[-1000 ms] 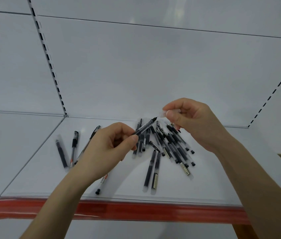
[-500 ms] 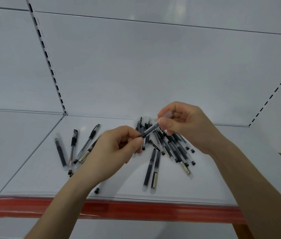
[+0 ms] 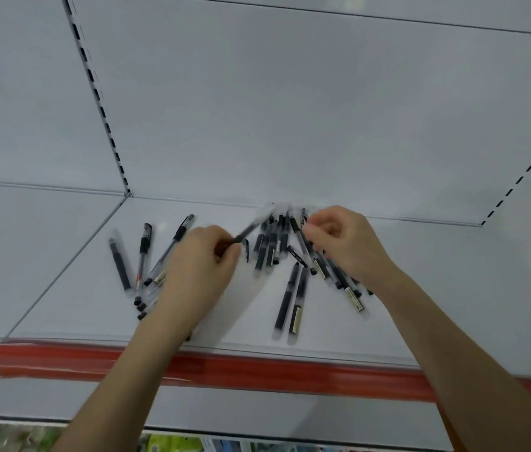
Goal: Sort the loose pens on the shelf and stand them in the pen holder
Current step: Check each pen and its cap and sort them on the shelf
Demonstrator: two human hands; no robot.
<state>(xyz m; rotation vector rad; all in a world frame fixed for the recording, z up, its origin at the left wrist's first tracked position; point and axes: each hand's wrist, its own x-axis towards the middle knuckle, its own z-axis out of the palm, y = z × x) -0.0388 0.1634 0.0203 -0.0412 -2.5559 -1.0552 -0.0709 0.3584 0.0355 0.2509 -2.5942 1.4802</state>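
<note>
The left hand (image 3: 199,265) has its fingers clenched round a pen (image 3: 248,230), whose blurred far end points toward 2 o'clock above the shelf (image 3: 225,321). The right hand (image 3: 344,244) sits over the pile (image 3: 270,246) at the shelf's 12 o'clock, fingers curled; whether they pinch anything I cannot tell. More pens (image 3: 143,252) lie at 9 o'clock, a pair (image 3: 286,298) near 6. A red strip (image 3: 257,370) edges the shelf front.
</note>
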